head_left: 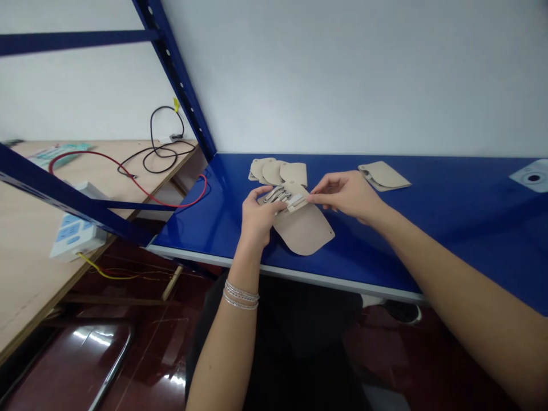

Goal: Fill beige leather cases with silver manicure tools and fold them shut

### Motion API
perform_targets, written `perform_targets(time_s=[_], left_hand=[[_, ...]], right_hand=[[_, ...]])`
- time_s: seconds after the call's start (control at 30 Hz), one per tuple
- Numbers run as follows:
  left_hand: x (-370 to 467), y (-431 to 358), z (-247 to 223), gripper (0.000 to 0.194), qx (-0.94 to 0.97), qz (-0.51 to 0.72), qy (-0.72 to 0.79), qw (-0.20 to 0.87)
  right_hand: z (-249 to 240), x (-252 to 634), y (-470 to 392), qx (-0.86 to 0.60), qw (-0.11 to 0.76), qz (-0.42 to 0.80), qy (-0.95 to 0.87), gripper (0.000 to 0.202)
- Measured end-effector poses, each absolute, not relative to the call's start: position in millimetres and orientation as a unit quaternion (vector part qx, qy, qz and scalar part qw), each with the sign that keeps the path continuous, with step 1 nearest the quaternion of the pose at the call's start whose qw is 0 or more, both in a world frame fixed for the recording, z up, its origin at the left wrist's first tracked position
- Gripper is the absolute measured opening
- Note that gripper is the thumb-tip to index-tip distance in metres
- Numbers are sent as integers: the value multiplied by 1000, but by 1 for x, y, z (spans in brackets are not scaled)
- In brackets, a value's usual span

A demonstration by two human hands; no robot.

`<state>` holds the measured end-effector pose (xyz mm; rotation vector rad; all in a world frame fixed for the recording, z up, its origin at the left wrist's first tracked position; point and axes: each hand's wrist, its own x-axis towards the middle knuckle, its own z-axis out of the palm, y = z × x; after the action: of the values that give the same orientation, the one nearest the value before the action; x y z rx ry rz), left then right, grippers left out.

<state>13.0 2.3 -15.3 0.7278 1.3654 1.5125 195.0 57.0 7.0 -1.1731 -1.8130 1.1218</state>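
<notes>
A beige manicure pouch [305,231] lies unfolded near the table's front edge, its rounded flap toward me. Small metal tools, among them what look like nail clippers [274,195], show in its upper part beside a pale flat piece [294,201]. My left hand [258,216] grips the pouch's left side, thumb over the tools. At the right edge, my right hand [342,194] pinches with thumb and index finger; whether they hold the pouch alone or also a small tool, I cannot tell. Behind lie several overlapping folded pouches [293,172].
Another folded pouch [386,175] rests on the blue table [428,228] to the right. A white device [533,174] with a dark round spot sits at the far right. Leftward stand a blue metal frame [182,80], a red cable [148,194] and a power strip [79,235] by a wooden table.
</notes>
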Motion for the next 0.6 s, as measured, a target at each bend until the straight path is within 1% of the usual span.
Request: perform_targets(time_s=[0.2,0.3,0.43,0.6], left_hand=[[14,1,-13,62,307,604,543,496],[14,1,-13,62,307,603,542,499],[15,1,-13,60,308,604,545,493],[15,1,-14,58,314,604,556,477]], right_hand=[[0,196,61,-425,300,416,-746,36],[-3,194,60,-419,302,400,-757,38],[-2,192,58,-447,304,365,-758,42],[1,195,58,-457,283,390,-748,38]])
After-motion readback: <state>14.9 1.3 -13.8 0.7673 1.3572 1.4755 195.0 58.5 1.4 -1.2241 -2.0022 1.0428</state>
